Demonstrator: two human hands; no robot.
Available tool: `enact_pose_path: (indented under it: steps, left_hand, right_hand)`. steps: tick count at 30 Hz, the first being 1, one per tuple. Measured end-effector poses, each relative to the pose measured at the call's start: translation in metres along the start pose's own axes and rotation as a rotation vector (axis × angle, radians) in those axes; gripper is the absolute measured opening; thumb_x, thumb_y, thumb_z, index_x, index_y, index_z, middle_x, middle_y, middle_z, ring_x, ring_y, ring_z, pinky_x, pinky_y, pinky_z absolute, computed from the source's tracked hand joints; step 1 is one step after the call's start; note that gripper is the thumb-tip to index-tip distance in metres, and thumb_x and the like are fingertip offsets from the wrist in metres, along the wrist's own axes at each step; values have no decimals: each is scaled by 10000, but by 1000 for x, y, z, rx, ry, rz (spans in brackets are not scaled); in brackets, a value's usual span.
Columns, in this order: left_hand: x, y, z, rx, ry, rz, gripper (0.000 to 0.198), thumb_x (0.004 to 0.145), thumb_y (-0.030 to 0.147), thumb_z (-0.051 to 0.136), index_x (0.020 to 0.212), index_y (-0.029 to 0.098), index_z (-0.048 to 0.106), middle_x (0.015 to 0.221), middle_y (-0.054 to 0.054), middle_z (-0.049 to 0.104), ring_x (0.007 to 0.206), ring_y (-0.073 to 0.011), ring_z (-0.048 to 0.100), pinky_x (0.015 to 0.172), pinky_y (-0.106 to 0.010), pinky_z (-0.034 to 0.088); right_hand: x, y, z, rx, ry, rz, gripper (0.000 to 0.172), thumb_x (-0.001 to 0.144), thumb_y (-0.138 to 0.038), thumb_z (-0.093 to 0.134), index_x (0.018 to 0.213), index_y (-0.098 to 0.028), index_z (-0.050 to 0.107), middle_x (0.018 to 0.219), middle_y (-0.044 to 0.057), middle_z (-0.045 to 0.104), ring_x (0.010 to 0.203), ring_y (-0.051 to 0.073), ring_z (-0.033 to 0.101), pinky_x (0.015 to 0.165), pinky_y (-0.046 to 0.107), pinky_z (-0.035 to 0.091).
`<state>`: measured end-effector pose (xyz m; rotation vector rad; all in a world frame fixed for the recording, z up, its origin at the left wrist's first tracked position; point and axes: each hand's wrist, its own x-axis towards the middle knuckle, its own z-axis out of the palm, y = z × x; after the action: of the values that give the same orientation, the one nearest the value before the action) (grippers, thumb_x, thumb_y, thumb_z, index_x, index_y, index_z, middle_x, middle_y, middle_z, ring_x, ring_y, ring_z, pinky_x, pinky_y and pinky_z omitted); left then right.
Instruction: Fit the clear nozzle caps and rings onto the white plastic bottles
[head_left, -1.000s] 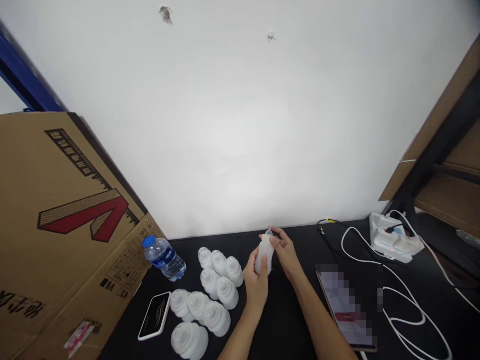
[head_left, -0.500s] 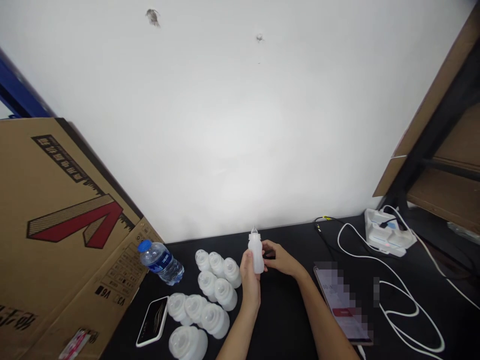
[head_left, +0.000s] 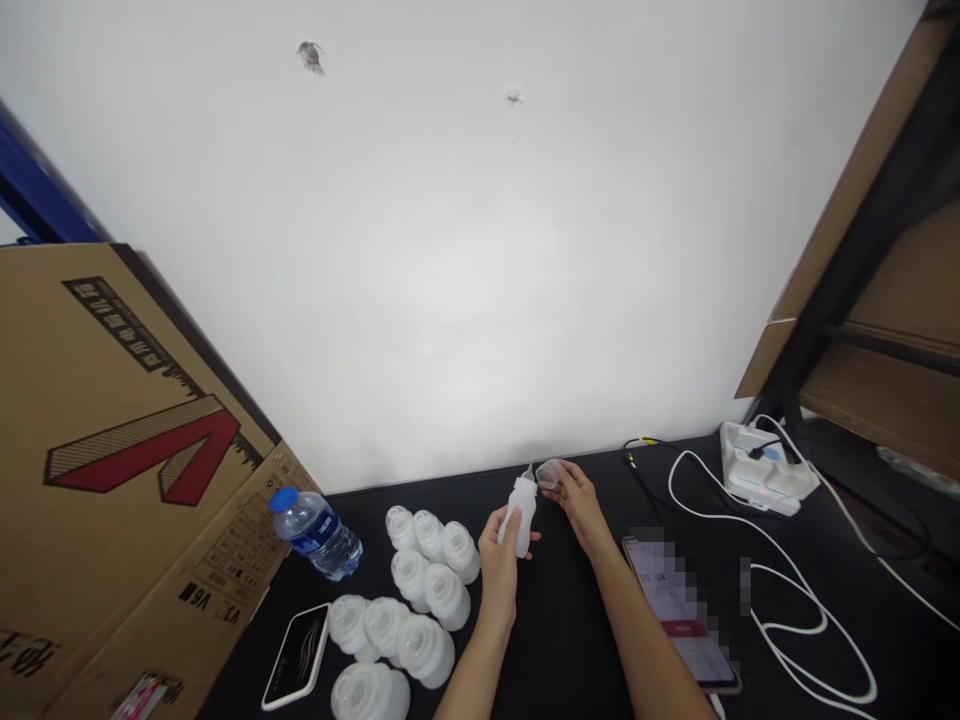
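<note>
A white baby bottle [head_left: 523, 512] with a clear teat on top leans slightly right above the black table. My left hand [head_left: 501, 552] is closed around its body. A clear dome cap [head_left: 549, 474] is pinched in my right hand [head_left: 576, 500], just right of the teat and apart from it. Left of my hands, several white baby bottles [head_left: 447, 592] with clear caps stand grouped on the table.
At the left are a water bottle [head_left: 319, 535] with a blue cap, a white-edged phone [head_left: 298, 655] and a large cardboard box [head_left: 135, 400]. On the right lie another phone [head_left: 679, 610], white cables and a power strip [head_left: 765, 468]. A white wall [head_left: 450, 250] rises behind.
The bottle has tilted to the right in my left hand. My right hand has moved up and now holds the clear cap beside the teat. The whole view has shifted slightly.
</note>
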<state>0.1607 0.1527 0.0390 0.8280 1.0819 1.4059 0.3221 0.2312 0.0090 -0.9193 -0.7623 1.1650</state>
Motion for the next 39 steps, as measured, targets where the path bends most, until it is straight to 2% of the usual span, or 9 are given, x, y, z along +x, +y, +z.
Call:
enact_pose_path:
  steps: [3, 5, 13, 16, 19, 24, 28, 33, 39]
  left_hand:
    - [-1, -3, 2, 45, -25, -37, 646, 744, 683, 886, 1055, 125, 789, 979, -139, 803, 699, -242, 804, 474, -211, 476]
    - [-2, -4, 3, 62, -41, -39, 665, 736, 693, 887, 1059, 120, 792, 962, -139, 803, 675, -238, 797, 461, -209, 468]
    - [1, -6, 3, -5, -30, -4, 679, 747, 707, 877, 1097, 135, 771, 965, -119, 785, 707, -230, 796, 508, -233, 528]
    - [1, -8, 2, -18, -36, 2, 669, 783, 717, 849, 1100, 135, 758, 931, -109, 778, 687, -205, 773, 531, -239, 538]
    - [1, -10, 2, -23, -33, 17, 650, 822, 723, 820, 1085, 132, 750, 852, -88, 760, 672, -186, 741, 544, -235, 530]
    - [1, -16, 3, -50, -18, 38, 609, 834, 722, 812, 987, 139, 725, 736, -51, 717, 599, -151, 658, 510, -222, 488]
    - [-2, -16, 7, -71, 9, 35, 630, 803, 739, 826, 971, 141, 721, 727, -44, 702, 574, -144, 630, 500, -229, 483]
    - [-7, -12, 15, -63, 52, 94, 603, 825, 741, 803, 937, 159, 694, 710, -10, 650, 550, -132, 589, 490, -233, 476]
    - [-7, -17, 15, 10, 6, 212, 531, 881, 641, 790, 1105, 165, 717, 1009, -104, 750, 718, -210, 701, 532, -275, 528]
  right_hand:
    - [-3, -10, 3, 188, 28, 15, 548, 765, -582, 931, 1136, -236, 725, 990, 60, 827, 799, 246, 792, 729, 375, 639]
    - [-8, -15, 9, 204, 1, 10, 576, 777, -559, 935, 1209, -244, 719, 1030, 62, 830, 859, 247, 791, 773, 371, 630]
    - [-20, -21, 22, -30, -175, -28, 505, 852, -637, 839, 1184, -263, 769, 1185, 80, 795, 1034, 278, 728, 773, 340, 575]
    - [-19, -13, 23, -108, -214, -55, 552, 842, -634, 841, 1248, -276, 732, 1262, 84, 757, 991, 258, 719, 800, 357, 580]
    - [-22, -4, 26, -146, -259, -69, 696, 769, -540, 927, 1340, -298, 611, 1217, 71, 734, 937, 230, 710, 850, 377, 587]
    - [-30, -3, 27, -214, -365, 18, 1000, 643, -411, 1023, 1424, -331, 404, 1246, 83, 700, 1037, 264, 718, 833, 380, 600]
    - [-34, -8, 28, -229, -399, 26, 951, 699, -444, 998, 1401, -330, 366, 1237, 82, 711, 1010, 249, 731, 842, 384, 611]
    - [-41, -10, 40, -239, -345, 12, 884, 791, -522, 931, 1435, -335, 355, 1142, 55, 751, 745, 205, 712, 607, 309, 577]
    - [-42, -13, 51, 8, -202, 77, 735, 873, -668, 808, 1423, -322, 465, 986, 42, 808, 779, 269, 770, 621, 345, 600]
